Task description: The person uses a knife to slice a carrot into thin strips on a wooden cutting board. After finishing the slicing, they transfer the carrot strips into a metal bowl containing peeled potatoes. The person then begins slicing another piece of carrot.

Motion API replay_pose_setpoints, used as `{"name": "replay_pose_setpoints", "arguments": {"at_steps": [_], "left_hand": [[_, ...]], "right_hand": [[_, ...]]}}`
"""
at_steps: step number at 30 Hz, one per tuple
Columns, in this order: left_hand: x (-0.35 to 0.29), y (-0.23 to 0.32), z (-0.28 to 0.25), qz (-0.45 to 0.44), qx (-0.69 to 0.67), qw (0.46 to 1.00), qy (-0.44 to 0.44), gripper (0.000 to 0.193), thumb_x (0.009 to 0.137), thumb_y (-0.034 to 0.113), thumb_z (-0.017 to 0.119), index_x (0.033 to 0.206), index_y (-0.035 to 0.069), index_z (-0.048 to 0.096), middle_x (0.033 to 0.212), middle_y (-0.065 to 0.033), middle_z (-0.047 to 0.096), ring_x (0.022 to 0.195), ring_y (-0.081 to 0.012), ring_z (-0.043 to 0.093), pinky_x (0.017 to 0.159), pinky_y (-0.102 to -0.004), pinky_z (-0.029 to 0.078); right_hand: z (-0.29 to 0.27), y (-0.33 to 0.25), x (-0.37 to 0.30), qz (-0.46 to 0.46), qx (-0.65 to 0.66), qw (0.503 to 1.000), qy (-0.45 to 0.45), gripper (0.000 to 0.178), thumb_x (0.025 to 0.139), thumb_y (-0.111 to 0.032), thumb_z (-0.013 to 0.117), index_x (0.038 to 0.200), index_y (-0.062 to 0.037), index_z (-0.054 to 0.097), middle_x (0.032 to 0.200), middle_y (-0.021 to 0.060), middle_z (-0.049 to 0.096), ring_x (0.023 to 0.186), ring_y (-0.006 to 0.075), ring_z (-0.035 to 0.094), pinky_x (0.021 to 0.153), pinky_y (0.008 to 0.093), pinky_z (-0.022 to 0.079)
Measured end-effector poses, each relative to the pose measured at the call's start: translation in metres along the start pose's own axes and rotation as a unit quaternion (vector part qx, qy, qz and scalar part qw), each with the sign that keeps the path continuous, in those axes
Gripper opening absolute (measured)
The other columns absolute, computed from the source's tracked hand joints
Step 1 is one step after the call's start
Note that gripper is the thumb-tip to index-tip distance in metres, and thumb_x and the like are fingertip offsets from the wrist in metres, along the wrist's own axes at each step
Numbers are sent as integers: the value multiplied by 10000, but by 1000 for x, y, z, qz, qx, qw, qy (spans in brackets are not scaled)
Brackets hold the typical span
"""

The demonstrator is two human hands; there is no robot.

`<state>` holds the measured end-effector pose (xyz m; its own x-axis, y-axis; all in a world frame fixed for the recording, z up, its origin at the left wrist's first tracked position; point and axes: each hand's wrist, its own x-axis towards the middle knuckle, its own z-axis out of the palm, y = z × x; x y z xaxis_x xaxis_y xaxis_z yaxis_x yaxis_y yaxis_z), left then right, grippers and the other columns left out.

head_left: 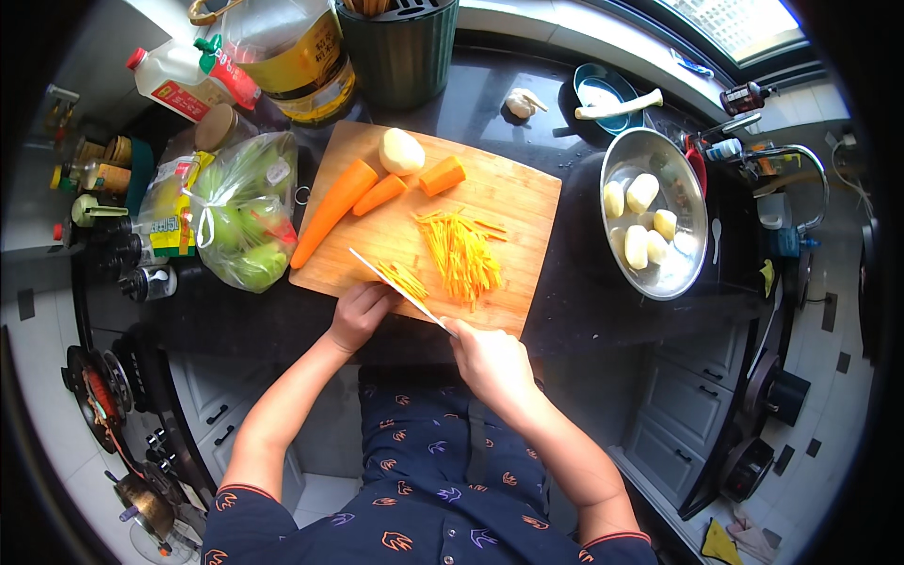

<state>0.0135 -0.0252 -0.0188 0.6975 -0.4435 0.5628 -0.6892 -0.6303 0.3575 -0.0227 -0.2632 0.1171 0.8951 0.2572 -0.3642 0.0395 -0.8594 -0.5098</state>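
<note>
My right hand (492,367) is closed round the handle of a kitchen knife (394,285), its blade slanting across the near edge of a wooden cutting board (527,226). Against the blade's left side, my left hand (363,313) has its fingers curled together; whatever they press on is hidden. Fresh carrot strips (405,280) lie just past the blade, and a larger heap of carrot shreds (461,254) sits to their right. Farther up the board are a long peeled carrot (334,212), a shorter carrot piece (380,195), a carrot chunk (443,176) and a peeled potato (402,152).
Right of the board, a steel bowl (698,221) holds several peeled potatoes. A bag of green vegetables (247,212) stands at the left. Behind are a large oil jug (292,66), a dark green utensil holder (400,56), garlic (524,103) and a teal bowl (603,83).
</note>
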Motion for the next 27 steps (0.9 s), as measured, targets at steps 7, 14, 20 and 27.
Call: {"name": "replay_pose_setpoints", "arguments": {"at_steps": [7,14,20,27], "left_hand": [[-3,-2,0,-1,8,1000,-6,129,682,25,711,809,45,700,863,-97,683,796,-273,678,673,-361,568],[6,2,-6,-3,2,1000,-10,205,717,57,728,921,73,744,907,-52,702,825,-227,683,703,-338,574],[2,-1,-4,6,14,1000,-10,214,710,65,738,924,80,747,906,-51,701,832,-225,682,712,-337,575],[2,1,-3,-8,-5,1000,-8,155,715,41,713,869,54,722,904,-89,698,832,-274,686,708,-365,573]], "right_hand": [[27,0,16,-10,-2,999,34,218,951,-161,600,1146,-110,681,740,214,691,678,400,699,626,503,569],[19,-1,20,-21,31,998,44,214,950,-164,608,1143,-102,677,744,223,686,692,410,694,646,509,568],[3,-6,7,3,19,1000,6,202,948,-164,622,1125,-95,688,750,226,685,704,414,693,667,508,568],[30,1,18,-5,47,998,39,177,943,-156,618,1090,-80,682,759,238,682,706,431,684,663,522,563]]}}
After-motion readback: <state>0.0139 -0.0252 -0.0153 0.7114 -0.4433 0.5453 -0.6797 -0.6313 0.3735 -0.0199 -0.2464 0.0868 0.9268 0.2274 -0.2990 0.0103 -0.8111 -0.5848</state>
